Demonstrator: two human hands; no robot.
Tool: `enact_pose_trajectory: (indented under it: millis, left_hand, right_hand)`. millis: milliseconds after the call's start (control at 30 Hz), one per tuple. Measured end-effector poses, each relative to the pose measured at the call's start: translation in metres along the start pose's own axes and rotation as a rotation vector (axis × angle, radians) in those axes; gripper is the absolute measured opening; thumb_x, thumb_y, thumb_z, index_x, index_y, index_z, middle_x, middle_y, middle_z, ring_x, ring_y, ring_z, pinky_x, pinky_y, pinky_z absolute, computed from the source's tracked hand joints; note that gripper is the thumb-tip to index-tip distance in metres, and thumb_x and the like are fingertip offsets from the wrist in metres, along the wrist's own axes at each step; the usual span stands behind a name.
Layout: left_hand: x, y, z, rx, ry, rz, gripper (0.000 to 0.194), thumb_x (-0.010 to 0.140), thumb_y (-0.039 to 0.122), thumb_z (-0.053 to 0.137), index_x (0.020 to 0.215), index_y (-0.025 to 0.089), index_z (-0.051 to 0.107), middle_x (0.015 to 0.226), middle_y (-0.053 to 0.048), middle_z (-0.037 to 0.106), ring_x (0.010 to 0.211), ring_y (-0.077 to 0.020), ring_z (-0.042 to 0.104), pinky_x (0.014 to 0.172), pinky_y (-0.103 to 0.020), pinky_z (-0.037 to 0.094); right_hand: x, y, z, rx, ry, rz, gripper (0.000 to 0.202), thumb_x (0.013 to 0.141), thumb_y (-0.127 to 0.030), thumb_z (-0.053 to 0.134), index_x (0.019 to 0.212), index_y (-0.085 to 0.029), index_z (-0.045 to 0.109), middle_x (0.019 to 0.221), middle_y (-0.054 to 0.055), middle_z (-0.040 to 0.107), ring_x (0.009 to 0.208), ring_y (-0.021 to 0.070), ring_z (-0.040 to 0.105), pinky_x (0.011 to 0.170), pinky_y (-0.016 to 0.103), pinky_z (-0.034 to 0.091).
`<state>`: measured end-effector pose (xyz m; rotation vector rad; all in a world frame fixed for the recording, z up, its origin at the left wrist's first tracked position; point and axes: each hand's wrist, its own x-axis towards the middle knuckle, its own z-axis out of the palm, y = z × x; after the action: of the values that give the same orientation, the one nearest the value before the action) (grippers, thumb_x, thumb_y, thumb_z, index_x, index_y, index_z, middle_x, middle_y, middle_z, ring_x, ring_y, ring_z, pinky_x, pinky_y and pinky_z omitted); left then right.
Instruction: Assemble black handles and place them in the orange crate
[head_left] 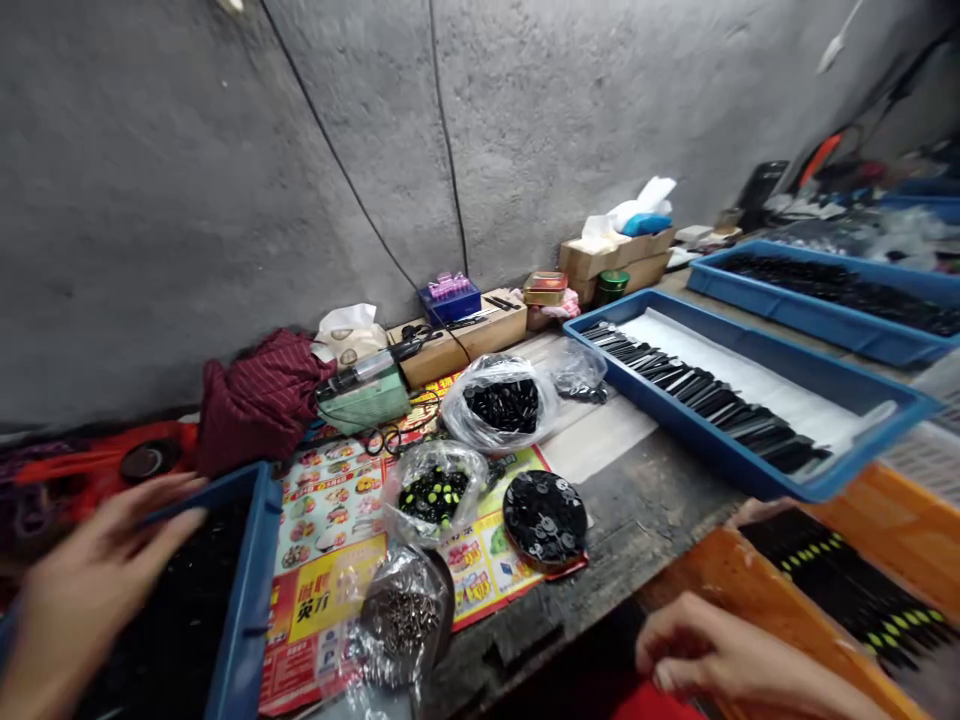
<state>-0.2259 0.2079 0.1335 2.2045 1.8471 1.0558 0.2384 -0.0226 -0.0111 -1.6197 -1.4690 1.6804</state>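
My left hand (112, 570), a little blurred, reaches over the blue tray (259, 560) at the left. Its thumb and fingers are apart, with nothing visible between them. Dark parts (187, 620) lie in that tray, too dim to name. At the lower right my right hand (697, 645) is curled closed beside the orange crate (720, 560); whatever its fingers hold, if anything, is hidden. Long black pieces with yellow-green marks (817, 550) lie in the crate. Between my hands stand a bag of metal screws (405, 620) and a round dish of small black discs (545, 515).
Plastic bags of black parts (502, 405) and of black and yellow-green parts (433, 495) stand on a printed sheet (322, 600). A blue tray (750, 375) holds a row of black strips. An electric screwdriver (367, 370) rests near the wall, with cords hanging above.
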Motion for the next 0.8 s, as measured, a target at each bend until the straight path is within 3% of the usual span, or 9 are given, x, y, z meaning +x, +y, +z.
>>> enact_pose_trajectory:
  millis: [33,100,233,300,367,533,700,800]
  left_hand:
    - [-0.009,0.015,0.005,-0.022,-0.020,0.029,0.037,0.079,0.055,0.057,0.105,0.030,0.063,0.102,0.002,0.072,0.094,-0.0271,0.067,0.091,-0.049,0.051]
    - [-0.018,0.052,0.033,-0.073,-0.220,0.159,0.035,0.079,0.046,0.061,0.108,0.026,0.064,0.112,-0.004,0.069,0.094,-0.0262,0.066,0.092,-0.045,0.051]
    - [-0.010,0.122,0.125,-0.080,-0.420,0.551,0.029,0.088,0.020,0.048,0.113,0.019,0.063,0.117,-0.009,0.067,0.113,-0.0253,0.057,0.103,-0.042,0.043]
    - [-0.010,0.138,0.162,-0.050,-0.474,0.587,0.033,0.087,0.013,0.046,0.115,0.018,0.062,0.115,-0.009,0.067,0.111,-0.0238,0.058,0.102,-0.040,0.044]
    - [-0.017,0.141,0.184,-0.007,-0.524,0.595,0.035,0.085,0.008,0.045,0.113,0.017,0.063,0.109,-0.010,0.068,0.104,-0.0236,0.061,0.096,-0.039,0.048]
    - [-0.032,0.130,0.192,0.103,-0.591,0.592,0.041,0.085,0.005,0.042,0.120,0.017,0.061,0.107,-0.012,0.068,0.103,-0.0252,0.060,0.092,-0.040,0.049]
    - [-0.028,0.136,0.198,0.151,-0.650,0.650,0.048,0.075,-0.001,0.041,0.112,0.015,0.067,0.109,-0.015,0.067,0.103,-0.0293,0.059,0.092,-0.046,0.048]
    - [-0.022,0.131,0.208,0.229,-0.646,0.700,0.048,0.073,0.002,0.041,0.112,0.014,0.068,0.113,-0.016,0.066,0.104,-0.0310,0.059,0.092,-0.047,0.049]
  right_hand:
    - [0.001,-0.014,-0.011,-0.037,0.045,-0.081,0.023,0.075,-0.037,0.060,0.083,-0.023,0.076,0.079,0.007,0.072,0.074,0.0243,0.066,0.068,0.030,0.052]
    - [0.012,-0.041,-0.030,-0.182,0.123,-0.288,0.024,0.080,-0.036,0.060,0.093,-0.021,0.074,0.091,0.007,0.072,0.079,0.0224,0.064,0.070,0.028,0.052]
    - [0.065,-0.082,-0.055,-0.401,0.322,-0.684,0.028,0.089,-0.022,0.053,0.115,-0.020,0.064,0.122,0.011,0.061,0.085,0.0187,0.064,0.075,0.029,0.053]
    - [0.095,-0.090,-0.061,-0.533,0.414,-0.752,0.036,0.088,-0.013,0.052,0.123,-0.018,0.058,0.129,0.013,0.055,0.104,0.0227,0.061,0.088,0.034,0.051]
    - [0.119,-0.092,-0.063,-0.639,0.464,-0.746,0.042,0.084,-0.006,0.053,0.125,-0.016,0.057,0.126,0.014,0.056,0.110,0.0252,0.058,0.093,0.038,0.049]
    - [0.145,-0.081,-0.065,-0.643,0.486,-0.737,0.039,0.083,-0.001,0.054,0.118,-0.018,0.060,0.118,0.011,0.059,0.100,0.0217,0.062,0.086,0.033,0.052]
    - [0.142,-0.066,-0.066,-0.582,0.521,-0.719,0.038,0.083,-0.001,0.053,0.117,-0.017,0.062,0.128,0.012,0.058,0.113,0.0227,0.059,0.096,0.032,0.048]
    - [0.136,-0.065,-0.067,-0.582,0.516,-0.685,0.039,0.081,-0.002,0.057,0.115,-0.020,0.064,0.134,0.007,0.057,0.114,0.0211,0.059,0.096,0.029,0.047]
